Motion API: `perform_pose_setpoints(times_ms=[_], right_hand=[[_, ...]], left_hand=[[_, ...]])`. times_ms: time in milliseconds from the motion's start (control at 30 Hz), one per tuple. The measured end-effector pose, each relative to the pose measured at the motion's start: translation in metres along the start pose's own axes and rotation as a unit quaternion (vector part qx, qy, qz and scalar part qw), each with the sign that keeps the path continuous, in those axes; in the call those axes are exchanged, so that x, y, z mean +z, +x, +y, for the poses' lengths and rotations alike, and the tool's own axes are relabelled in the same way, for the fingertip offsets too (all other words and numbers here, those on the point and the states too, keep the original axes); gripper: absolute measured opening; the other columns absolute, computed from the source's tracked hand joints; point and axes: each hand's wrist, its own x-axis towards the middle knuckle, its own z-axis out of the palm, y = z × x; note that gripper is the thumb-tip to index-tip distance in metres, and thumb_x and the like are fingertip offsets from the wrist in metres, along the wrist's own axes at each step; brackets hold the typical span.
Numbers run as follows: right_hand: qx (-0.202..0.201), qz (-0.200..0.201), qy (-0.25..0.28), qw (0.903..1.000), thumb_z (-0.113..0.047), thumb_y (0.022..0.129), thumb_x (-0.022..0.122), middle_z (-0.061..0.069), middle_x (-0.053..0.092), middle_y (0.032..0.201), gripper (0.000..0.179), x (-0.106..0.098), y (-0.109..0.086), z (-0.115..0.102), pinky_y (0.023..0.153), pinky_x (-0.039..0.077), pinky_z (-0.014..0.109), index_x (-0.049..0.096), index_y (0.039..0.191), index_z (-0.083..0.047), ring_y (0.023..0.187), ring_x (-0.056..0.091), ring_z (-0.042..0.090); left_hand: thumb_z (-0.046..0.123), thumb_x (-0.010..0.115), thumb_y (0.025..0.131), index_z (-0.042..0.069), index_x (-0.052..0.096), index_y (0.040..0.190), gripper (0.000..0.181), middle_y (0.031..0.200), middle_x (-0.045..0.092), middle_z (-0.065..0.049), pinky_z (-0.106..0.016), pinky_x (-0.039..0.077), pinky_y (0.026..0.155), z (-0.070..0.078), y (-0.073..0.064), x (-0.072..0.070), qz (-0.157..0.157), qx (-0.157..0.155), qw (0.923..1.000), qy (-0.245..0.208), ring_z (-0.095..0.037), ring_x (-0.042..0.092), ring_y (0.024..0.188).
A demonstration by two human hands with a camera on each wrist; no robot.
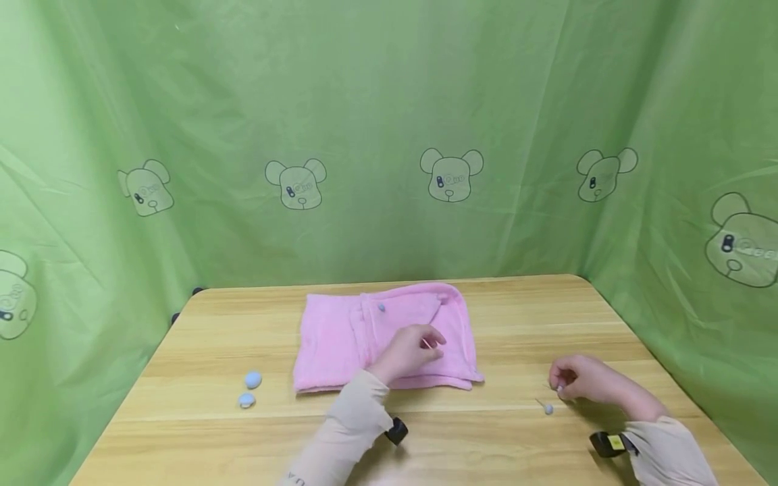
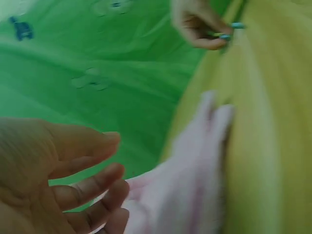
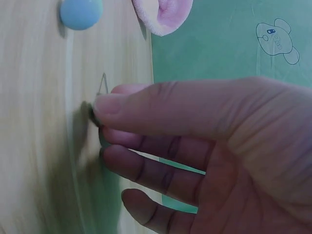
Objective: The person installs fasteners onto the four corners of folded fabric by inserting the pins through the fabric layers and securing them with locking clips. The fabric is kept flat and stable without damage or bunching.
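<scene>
A folded pink plush cloth (image 1: 331, 324) lies at the middle of the table, a small blue bead (image 1: 381, 307) on its upper part. Over the cloth's right half is my left hand (image 1: 410, 351), its fingers loosely bent with nothing between them; the left wrist view shows this hand (image 2: 83, 180) with a gap between thumb and fingers. My right hand (image 1: 586, 378), low over the table's right side, pinches a small pin between thumb and fingertips. The pin's thin wire (image 3: 103, 83) sticks out past the thumb; its other end is mostly hidden. Beside that hand lies another blue-headed pin (image 1: 549, 409).
Two light blue domed pieces, an upper one (image 1: 252, 379) and a lower one (image 1: 246, 400), lie left of the cloth. The wooden table (image 1: 194, 364) is enclosed at the back and sides by a green curtain (image 1: 377, 243) printed with bear heads.
</scene>
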Motion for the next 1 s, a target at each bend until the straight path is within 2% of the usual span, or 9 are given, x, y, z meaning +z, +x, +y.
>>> perform_pose_setpoints(times_ms=[100, 233, 333, 433, 567, 667, 833, 1000], right_hand=[[0.006, 0.004, -0.008, 0.9999, -0.001, 0.075, 0.07, 0.0, 0.057, 0.075, 0.012, 0.001, 0.001, 0.0, 0.056, 0.042, 0.02, 0.061, 0.082, -0.006, 0.066, 0.045, 0.0], [0.0, 0.006, -0.014, 0.9999, -0.002, 0.075, 0.071, -0.001, 0.057, 0.075, 0.012, 0.002, 0.003, 0.001, 0.056, 0.042, 0.02, 0.062, 0.081, -0.007, 0.066, 0.045, -0.001], [-0.006, 0.007, -0.014, 0.9999, -0.003, 0.075, 0.071, -0.003, 0.056, 0.074, 0.011, 0.003, 0.003, 0.001, 0.056, 0.042, 0.02, 0.062, 0.08, -0.007, 0.065, 0.045, -0.001], [-0.009, 0.009, -0.014, 0.9998, -0.002, 0.075, 0.07, -0.004, 0.057, 0.073, 0.011, 0.003, 0.003, 0.001, 0.056, 0.042, 0.02, 0.063, 0.08, -0.007, 0.065, 0.046, -0.002], [-0.01, 0.011, -0.02, 0.9997, -0.002, 0.075, 0.07, -0.004, 0.059, 0.074, 0.01, 0.004, 0.003, 0.002, 0.057, 0.043, 0.02, 0.064, 0.08, -0.008, 0.066, 0.046, -0.002], [-0.004, 0.013, -0.025, 0.9996, -0.002, 0.076, 0.07, -0.004, 0.059, 0.074, 0.009, 0.004, 0.004, 0.002, 0.057, 0.042, 0.02, 0.065, 0.079, -0.009, 0.066, 0.046, -0.002], [0.003, 0.019, -0.034, 0.9992, -0.002, 0.075, 0.07, -0.003, 0.059, 0.074, 0.01, 0.006, 0.005, 0.001, 0.058, 0.042, 0.02, 0.064, 0.078, -0.009, 0.067, 0.046, -0.001], [-0.012, 0.032, -0.051, 0.9981, -0.003, 0.076, 0.07, -0.006, 0.059, 0.075, 0.01, 0.01, 0.01, -0.007, 0.061, 0.042, 0.02, 0.064, 0.077, -0.01, 0.069, 0.046, -0.003]], left_hand=[[0.012, 0.069, 0.086, 0.009, 0.072, 0.103, 0.017, 0.093, 0.071, -0.001, -0.017, 0.049, 0.078, -0.003, 0.001, 0.018, -0.034, 0.007, 0.9987, 0.038, -0.007, 0.062, 0.084], [0.012, 0.068, 0.085, 0.009, 0.073, 0.102, 0.018, 0.096, 0.074, -0.001, -0.016, 0.049, 0.08, -0.009, 0.001, 0.034, -0.049, 0.004, 0.9979, 0.043, -0.007, 0.063, 0.086], [0.01, 0.07, 0.083, 0.008, 0.074, 0.102, 0.02, 0.096, 0.074, -0.002, -0.017, 0.049, 0.083, -0.013, 0.002, 0.041, -0.04, 0.003, 0.9979, 0.05, -0.008, 0.064, 0.087], [0.01, 0.074, 0.079, 0.009, 0.074, 0.101, 0.022, 0.093, 0.073, -0.001, -0.018, 0.048, 0.083, -0.013, 0.002, 0.046, -0.025, 0.005, 0.9959, 0.087, -0.009, 0.062, 0.086], [0.013, 0.078, 0.074, 0.014, 0.075, 0.096, 0.023, 0.084, 0.067, 0.004, -0.018, 0.044, 0.074, -0.011, 0.001, 0.05, -0.003, -0.001, 0.9897, 0.143, -0.006, 0.055, 0.078], [0.014, 0.077, 0.075, 0.017, 0.075, 0.09, 0.016, 0.078, 0.062, 0.006, -0.019, 0.042, 0.069, -0.01, 0.0, 0.054, 0.018, -0.007, 0.9861, 0.165, -0.006, 0.051, 0.073], [0.02, 0.075, 0.08, 0.02, 0.073, 0.08, 0.003, 0.072, 0.058, 0.009, -0.018, 0.041, 0.067, -0.011, 0.001, 0.057, 0.042, -0.008, 0.9853, 0.165, -0.005, 0.05, 0.069], [0.023, 0.073, 0.084, 0.017, 0.071, 0.08, 0.008, 0.072, 0.058, 0.008, -0.017, 0.041, 0.067, -0.01, 0.003, 0.053, 0.044, -0.007, 0.9927, 0.112, -0.002, 0.047, 0.067]])
